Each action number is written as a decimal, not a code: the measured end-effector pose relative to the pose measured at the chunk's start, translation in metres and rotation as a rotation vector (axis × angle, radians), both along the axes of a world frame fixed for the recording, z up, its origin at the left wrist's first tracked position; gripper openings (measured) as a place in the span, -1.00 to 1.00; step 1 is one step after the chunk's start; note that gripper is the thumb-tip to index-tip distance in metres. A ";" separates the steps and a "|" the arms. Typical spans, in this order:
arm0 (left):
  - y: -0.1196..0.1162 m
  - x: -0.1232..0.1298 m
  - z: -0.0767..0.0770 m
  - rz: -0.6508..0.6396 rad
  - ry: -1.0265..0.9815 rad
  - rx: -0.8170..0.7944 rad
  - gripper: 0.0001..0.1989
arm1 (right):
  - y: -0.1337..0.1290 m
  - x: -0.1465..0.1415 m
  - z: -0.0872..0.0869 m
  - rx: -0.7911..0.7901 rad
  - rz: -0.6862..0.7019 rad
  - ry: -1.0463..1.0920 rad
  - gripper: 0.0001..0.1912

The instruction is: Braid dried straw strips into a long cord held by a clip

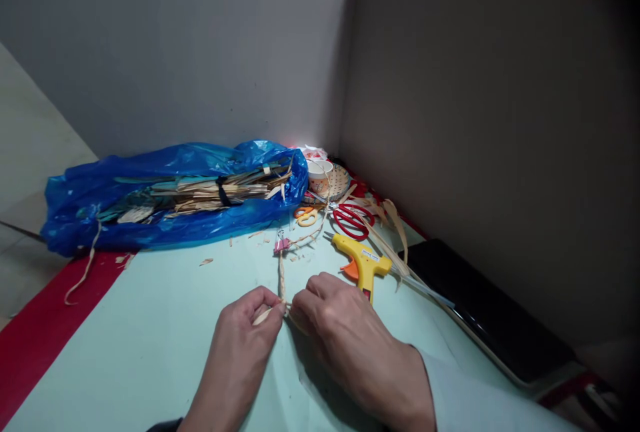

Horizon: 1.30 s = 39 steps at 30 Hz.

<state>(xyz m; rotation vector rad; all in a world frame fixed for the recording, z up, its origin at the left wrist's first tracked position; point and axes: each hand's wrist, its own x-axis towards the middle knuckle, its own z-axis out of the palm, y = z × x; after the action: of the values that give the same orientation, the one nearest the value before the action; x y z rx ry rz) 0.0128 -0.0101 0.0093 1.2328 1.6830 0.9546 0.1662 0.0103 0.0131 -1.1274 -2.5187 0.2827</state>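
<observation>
A pale braid of dried plant fibre [282, 272] runs toward me from a pink binder clip [282, 244] on the pale green table covering. At its near end, my left hand [249, 332] pinches a flat pale strand between thumb and forefinger. Close beside it, my right hand [336, 331] is closed on the braid's strands, its fingertips largely hidden behind the back of the hand. From the clip a thin twisted cord [316, 232] curves away to the right. Just beyond my right hand lies a yellow glue gun [367, 260] with an orange trigger.
A blue plastic bag [190, 235] with a tied bundle of dried strips [200, 193] lies along the wall. Red-handled scissors [353, 221], orange-yellow scissors [306, 217], a paper cup [320, 180] and a woven basket [340, 182] sit at the back. A black flat object [490, 312] lies right.
</observation>
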 end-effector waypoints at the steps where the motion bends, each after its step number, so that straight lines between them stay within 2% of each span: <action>1: -0.001 0.001 0.001 0.006 0.003 0.005 -0.79 | -0.002 -0.001 0.000 0.038 0.013 0.004 -0.86; 6: -0.002 0.000 0.005 0.027 -0.050 0.013 -0.82 | -0.011 -0.005 -0.003 0.303 0.076 -0.001 -0.85; 10: -0.001 -0.004 -0.001 -0.011 -0.240 -0.010 -0.80 | -0.013 -0.010 -0.008 0.493 0.146 -0.011 -0.77; 14: -0.004 -0.006 -0.009 -0.050 -0.450 -0.080 -0.72 | -0.012 -0.015 -0.016 0.629 0.207 0.038 -0.75; 16: -0.005 -0.007 -0.010 -0.056 -0.505 -0.084 -0.69 | -0.012 -0.016 -0.016 0.637 0.217 0.061 -0.76; 18: -0.006 -0.008 -0.008 -0.055 -0.529 -0.082 -0.69 | -0.011 -0.014 -0.011 0.506 0.206 0.104 -0.78; 20: -0.006 -0.009 -0.004 -0.042 -0.546 -0.096 -0.69 | -0.008 -0.009 -0.002 0.245 0.171 0.190 -0.79; 22: -0.005 -0.009 -0.001 -0.016 -0.557 -0.103 -0.69 | -0.004 -0.004 0.008 0.005 0.079 0.311 -0.78; 25: -0.005 -0.008 0.001 -0.020 -0.542 -0.093 -0.68 | 0.004 0.000 0.016 -0.231 -0.049 0.403 -0.76; 29: -0.004 -0.007 -0.001 -0.042 -0.488 -0.068 -0.67 | 0.013 -0.003 0.016 -0.544 0.033 0.330 -0.71; 33: -0.004 -0.008 -0.003 -0.048 -0.451 -0.045 -0.68 | 0.020 -0.005 0.014 -0.690 0.031 0.387 -0.74; 39: -0.003 -0.013 -0.007 -0.104 -0.318 -0.068 -0.71 | 0.023 -0.004 0.007 -0.624 0.042 0.379 -0.77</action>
<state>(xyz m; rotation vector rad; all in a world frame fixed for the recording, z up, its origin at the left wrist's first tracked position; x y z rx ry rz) -0.0007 -0.0133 0.0021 1.0512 1.3781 0.9654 0.1624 0.0337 0.0199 -1.0885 -2.1595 1.2321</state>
